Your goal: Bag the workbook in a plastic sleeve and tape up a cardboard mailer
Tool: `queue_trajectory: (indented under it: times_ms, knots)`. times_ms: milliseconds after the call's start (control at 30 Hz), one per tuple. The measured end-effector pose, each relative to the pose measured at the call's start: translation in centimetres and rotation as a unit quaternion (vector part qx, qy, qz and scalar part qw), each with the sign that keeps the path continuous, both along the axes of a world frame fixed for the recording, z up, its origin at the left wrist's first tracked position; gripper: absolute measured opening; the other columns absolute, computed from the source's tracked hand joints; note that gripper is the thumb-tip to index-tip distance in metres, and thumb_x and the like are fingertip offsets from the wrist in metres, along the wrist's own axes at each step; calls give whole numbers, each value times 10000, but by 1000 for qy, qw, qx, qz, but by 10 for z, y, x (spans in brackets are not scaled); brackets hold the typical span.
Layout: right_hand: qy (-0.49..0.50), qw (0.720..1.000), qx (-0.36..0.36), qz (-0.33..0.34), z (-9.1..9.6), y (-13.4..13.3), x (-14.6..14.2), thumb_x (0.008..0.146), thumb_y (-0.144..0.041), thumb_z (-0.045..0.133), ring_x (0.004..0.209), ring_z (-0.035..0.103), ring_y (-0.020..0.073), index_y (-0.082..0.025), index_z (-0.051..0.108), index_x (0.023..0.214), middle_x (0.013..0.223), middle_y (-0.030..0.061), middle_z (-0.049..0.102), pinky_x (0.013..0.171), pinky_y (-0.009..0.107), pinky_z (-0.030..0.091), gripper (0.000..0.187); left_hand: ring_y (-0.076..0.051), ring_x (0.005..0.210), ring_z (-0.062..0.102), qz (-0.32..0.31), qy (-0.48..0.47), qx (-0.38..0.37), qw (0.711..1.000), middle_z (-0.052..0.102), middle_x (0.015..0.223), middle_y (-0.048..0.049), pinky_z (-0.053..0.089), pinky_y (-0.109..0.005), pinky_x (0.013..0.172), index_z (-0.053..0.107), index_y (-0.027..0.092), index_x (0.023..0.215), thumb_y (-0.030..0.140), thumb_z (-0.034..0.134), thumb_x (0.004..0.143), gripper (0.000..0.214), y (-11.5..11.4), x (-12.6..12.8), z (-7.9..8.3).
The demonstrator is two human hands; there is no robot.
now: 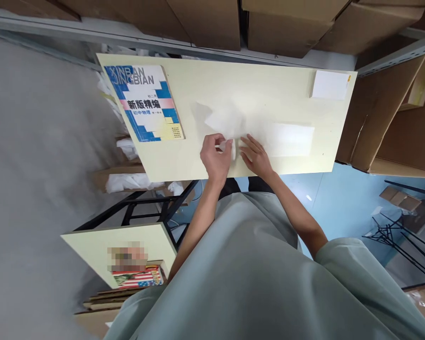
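- Left hand (216, 157): fingers pinch a white piece (233, 149) over the near half of the tabletop (191, 160).
- Right hand (258, 159): fingers spread, gripping nothing visible.
- Piece looks light, soft, easily creased; best pinched by its edge.

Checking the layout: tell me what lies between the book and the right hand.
Head view: the left hand and thin white material lie between book and right hand.
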State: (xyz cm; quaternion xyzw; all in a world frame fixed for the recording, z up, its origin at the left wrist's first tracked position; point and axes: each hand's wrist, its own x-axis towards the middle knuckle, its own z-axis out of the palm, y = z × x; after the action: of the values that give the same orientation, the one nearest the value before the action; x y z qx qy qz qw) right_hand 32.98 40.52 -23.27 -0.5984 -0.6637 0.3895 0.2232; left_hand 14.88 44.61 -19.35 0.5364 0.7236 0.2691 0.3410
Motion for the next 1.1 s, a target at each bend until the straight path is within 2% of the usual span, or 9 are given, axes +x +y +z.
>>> queue_trajectory:
  times_ms: [133, 267, 333, 433, 600, 767, 900, 1000, 1100]
  knots:
    - [47, 987, -2, -154, 6, 1, 13, 1222, -632, 384, 1515, 702, 316, -243, 744, 1441, 1479, 181, 790, 1273, 583, 602, 574, -282, 1126, 715, -128, 10, -32, 991, 714, 1263, -110, 626, -440, 1038, 739, 234, 1277, 193, 873, 949, 357, -6, 13, -8]
    - [57, 965, -98, -238, 4, 10, 21, 1104, -792, 592, 1171, 800, 253, -314, 529, 1673, 1350, 120, 803, 970, 418, 695, 746, -390, 1354, 626, -189, 19, -49, 981, 707, 1317, -164, 531, -596, 1250, 755, 215, 1317, 293, 931, 938, 425, -14, 16, -21]
    - [24, 962, -124, -241, 0, 18, 20, 1078, -778, 654, 1015, 776, 226, -287, 585, 1589, 1190, 84, 795, 891, 379, 669, 712, -397, 1354, 619, -195, 10, -55, 979, 715, 1250, -158, 509, -625, 1273, 777, 221, 1262, 346, 901, 972, 339, -17, 16, -23]
    - [-17, 962, -130, -238, -5, 30, 20, 1151, -713, 546, 872, 697, 206, -252, 702, 1204, 932, 34, 721, 862, 367, 626, 490, -392, 1379, 616, -207, 1, -55, 977, 715, 1287, -156, 498, -631, 1295, 803, 238, 1123, 346, 858, 997, 174, -17, 14, -22]
    - [-38, 957, -127, -259, -3, 40, 33, 1205, -635, 469, 771, 650, 194, -272, 597, 960, 822, 5, 642, 832, 356, 593, 456, -415, 1544, 539, -224, 1, -59, 973, 673, 1527, -181, 491, -652, 1333, 807, 217, 992, 252, 763, 1028, 67, -22, 17, -23]
    - [-106, 960, -145, -214, -4, 42, 40, 1213, -542, 497, 861, 708, 236, -274, 615, 985, 863, 26, 686, 898, 392, 600, 371, -476, 1753, 347, -264, 28, -46, 963, 572, 1737, -172, 408, -701, 1398, 797, 200, 977, 311, 721, 1073, 165, -42, 28, -19]
    - [-124, 964, -141, -189, -4, 45, 38, 1209, -536, 499, 930, 742, 253, -245, 701, 1174, 954, 58, 753, 950, 438, 643, 356, -467, 1789, 317, -313, 24, -23, 949, 567, 1771, -169, 281, -704, 1462, 769, 203, 975, 443, 705, 1117, 286, -56, 37, -16]
    - [-167, 962, -109, -185, 7, 42, 35, 1217, -488, 475, 1233, 762, 311, -222, 641, 1514, 1304, 164, 769, 1086, 521, 659, 432, -462, 1796, 307, -301, 19, -26, 953, 559, 1779, -198, 239, -726, 1469, 766, 193, 1092, 509, 648, 1147, 342, -57, 34, -20]
    - [-211, 968, -64, -117, 24, 32, 26, 1214, -434, 472, 1653, 537, 386, -232, 502, 1729, 1732, 230, 555, 1307, 637, 544, 554, -418, 1804, 309, -281, 8, -27, 959, 550, 1792, -192, 211, -708, 1481, 755, 198, 1316, 488, 557, 1183, 375, -50, 23, -25]
